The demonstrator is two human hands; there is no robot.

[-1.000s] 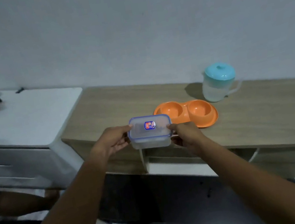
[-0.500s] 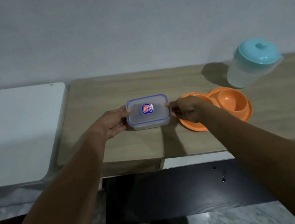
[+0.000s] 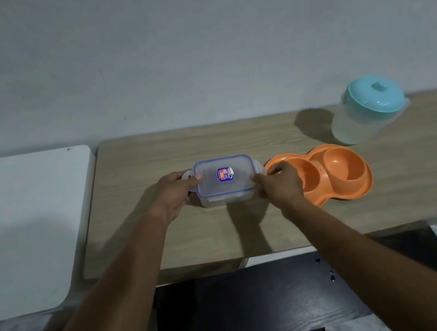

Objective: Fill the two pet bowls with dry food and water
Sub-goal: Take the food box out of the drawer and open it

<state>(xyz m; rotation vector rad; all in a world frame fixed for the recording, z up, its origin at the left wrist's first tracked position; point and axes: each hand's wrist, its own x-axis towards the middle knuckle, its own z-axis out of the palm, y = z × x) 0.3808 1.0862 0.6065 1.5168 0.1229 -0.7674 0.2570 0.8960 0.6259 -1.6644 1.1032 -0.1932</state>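
Note:
A clear food container [image 3: 226,190] with a blue-rimmed lid and a sticker rests on the wooden table [image 3: 165,233]. My left hand [image 3: 174,195] grips its left end, where a side flap sticks out. My right hand [image 3: 280,183] grips its right end, also at a raised flap. Just to the right lies an orange double pet bowl [image 3: 335,171]; both hollows look empty. Behind it, at the back right, stands a translucent water jug [image 3: 368,112] with a turquoise lid.
A white cabinet top [image 3: 18,229] adjoins the table on the left. A dark board [image 3: 264,300] lies below the table's front edge. The grey wall runs right behind the table.
The container has come down from the air onto the table, left of the orange bowl. Its side flaps now stick outward under my fingers. The view has moved closer.

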